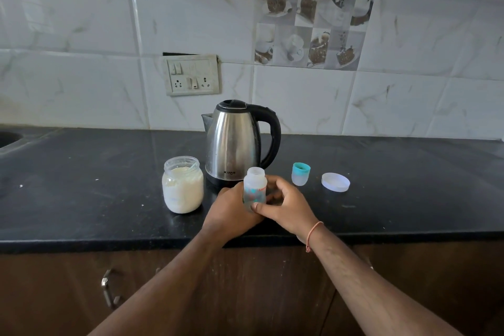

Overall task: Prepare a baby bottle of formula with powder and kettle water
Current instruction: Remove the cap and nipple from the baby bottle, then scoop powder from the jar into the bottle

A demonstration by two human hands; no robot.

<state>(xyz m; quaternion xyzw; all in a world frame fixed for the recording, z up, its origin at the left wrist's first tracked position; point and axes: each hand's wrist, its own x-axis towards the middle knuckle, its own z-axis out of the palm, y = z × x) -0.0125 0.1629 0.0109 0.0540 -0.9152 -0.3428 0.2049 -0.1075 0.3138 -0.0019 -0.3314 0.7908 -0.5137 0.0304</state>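
Both my hands, left (231,209) and right (286,206), grip the open bottle (255,188), upright on the counter (81,199). Powder jar (182,185) stands just left of my left hand, kettle (234,139) right behind.

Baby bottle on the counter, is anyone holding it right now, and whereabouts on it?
Yes. Both hands hold the open baby bottle by its lower body: left hand wraps its left side, right hand its right.

Both hands (231,211) (286,206) curled (forearms converging)
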